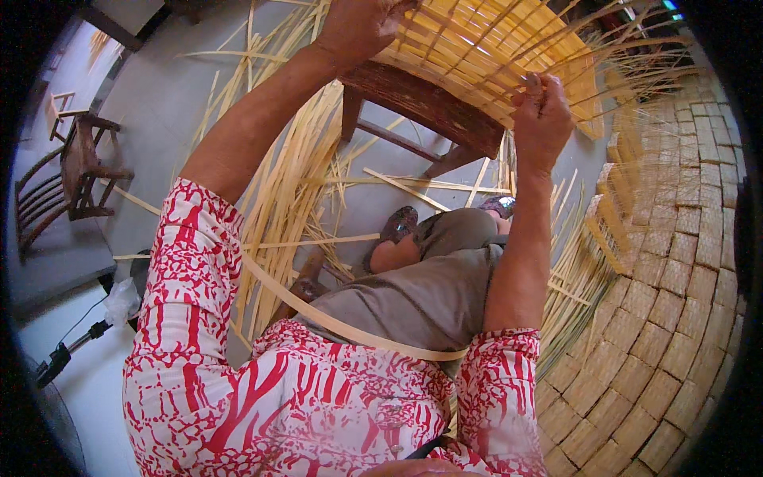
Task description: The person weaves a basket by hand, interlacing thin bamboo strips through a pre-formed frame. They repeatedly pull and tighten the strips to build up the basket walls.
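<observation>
A half-woven yellow bamboo basket rests on a dark wooden bench in front of me, its long loose stakes fanning out to the far right. My left hand is closed at the basket's left edge, partly cut off by the top of the view. At the near right edge of the weave, my right hand is pinched on a thin bamboo strip; the fingertips cover most of what they hold. A long flat bamboo strip curves across my lap and passes by my right sleeve.
Heaps of loose bamboo strips cover the floor left of the bench, with more under it. Stacked woven pieces fill the right side. A dark wooden chair stands at the left, above a black stand with a plastic bag.
</observation>
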A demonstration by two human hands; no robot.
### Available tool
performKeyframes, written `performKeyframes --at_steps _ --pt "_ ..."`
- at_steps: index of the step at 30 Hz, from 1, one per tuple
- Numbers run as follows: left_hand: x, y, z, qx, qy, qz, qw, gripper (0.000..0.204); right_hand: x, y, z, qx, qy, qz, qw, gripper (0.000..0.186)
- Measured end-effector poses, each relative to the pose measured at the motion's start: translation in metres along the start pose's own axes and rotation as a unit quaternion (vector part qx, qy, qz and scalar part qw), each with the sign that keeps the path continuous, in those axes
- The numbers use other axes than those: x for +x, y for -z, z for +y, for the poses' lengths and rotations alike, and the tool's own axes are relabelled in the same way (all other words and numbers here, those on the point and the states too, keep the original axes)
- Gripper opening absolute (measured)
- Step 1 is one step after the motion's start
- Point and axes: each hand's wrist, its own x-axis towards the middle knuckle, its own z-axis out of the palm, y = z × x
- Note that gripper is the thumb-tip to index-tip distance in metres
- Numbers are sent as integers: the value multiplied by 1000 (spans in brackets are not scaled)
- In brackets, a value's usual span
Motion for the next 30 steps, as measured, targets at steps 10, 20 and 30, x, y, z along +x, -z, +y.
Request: performKeyframes --at_steps 10,20,30 --pt "-1 21 21 55 41 -69 995 23 -12 22 -17 30 -34 -38 998 21" --pt "-71 21 -28 -27 147 74 986 23 -23 9 -11 205 -66 -50 975 25" --pt "-459 59 -90 55 394 -413 819 21 -39 13 -46 157 -53 -221 961 18"
